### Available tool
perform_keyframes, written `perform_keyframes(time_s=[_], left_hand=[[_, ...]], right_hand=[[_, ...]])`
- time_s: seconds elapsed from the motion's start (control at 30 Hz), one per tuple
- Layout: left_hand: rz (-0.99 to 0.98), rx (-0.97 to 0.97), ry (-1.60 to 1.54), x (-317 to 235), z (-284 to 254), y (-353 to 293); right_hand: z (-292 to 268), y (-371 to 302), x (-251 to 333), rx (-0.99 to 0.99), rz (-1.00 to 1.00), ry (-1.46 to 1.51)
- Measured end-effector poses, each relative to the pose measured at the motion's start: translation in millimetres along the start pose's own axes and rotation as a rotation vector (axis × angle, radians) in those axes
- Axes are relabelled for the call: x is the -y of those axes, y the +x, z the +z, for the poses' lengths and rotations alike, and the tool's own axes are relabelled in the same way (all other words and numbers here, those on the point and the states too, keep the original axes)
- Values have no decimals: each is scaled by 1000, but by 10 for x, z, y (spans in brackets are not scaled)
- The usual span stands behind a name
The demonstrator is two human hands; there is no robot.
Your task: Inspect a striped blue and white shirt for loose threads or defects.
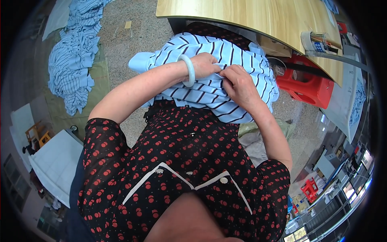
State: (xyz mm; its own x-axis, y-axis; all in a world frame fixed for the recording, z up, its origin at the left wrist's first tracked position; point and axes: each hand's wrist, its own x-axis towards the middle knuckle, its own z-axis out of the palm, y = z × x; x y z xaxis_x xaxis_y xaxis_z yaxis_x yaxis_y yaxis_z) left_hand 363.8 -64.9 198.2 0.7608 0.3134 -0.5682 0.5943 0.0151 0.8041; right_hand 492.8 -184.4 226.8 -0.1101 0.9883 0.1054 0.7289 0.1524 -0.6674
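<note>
Across my lap lies a light blue garment (201,93) with dark and white stripes, bunched in folds, one plain blue cuff sticking out to the left. My left hand (203,64), with a pale bangle (188,70) on its wrist, is closed on the striped cloth near its middle. Close beside it, my right hand (240,85) pinches a fold of the same cloth between thumb and fingers. The fingertips of both hands nearly meet. Whatever small detail of the cloth lies between them is too small to make out.
A wooden table (242,12) stands just ahead, with a container of tools (318,42) at its right edge. Under that side is a red plastic stool (308,86). More striped garments (72,60) lie heaped on a green sheet at the left. A white panel (58,161) stands lower left.
</note>
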Motion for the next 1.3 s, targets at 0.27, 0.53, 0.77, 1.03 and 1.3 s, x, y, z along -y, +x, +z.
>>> perform_keyframes(time_s=[0.27, 0.53, 0.77, 1.03, 1.3], left_hand=[[51, -17, 16, 38, -9, 0], [259, -163, 113, 39, 65, -118], [361, -296, 346, 107, 202, -133], [343, -334, 269, 163, 236, -145], [384, -324, 165, 203, 224, -150]], right_hand=[[22, 0, -1, -45, 58, -93], [30, -3, -7, -40, 28, -87], [56, -7, -26, -54, 31, -55], [74, 9, -36, -83, 44, -27], [123, -37, -15, -105, 72, -10]])
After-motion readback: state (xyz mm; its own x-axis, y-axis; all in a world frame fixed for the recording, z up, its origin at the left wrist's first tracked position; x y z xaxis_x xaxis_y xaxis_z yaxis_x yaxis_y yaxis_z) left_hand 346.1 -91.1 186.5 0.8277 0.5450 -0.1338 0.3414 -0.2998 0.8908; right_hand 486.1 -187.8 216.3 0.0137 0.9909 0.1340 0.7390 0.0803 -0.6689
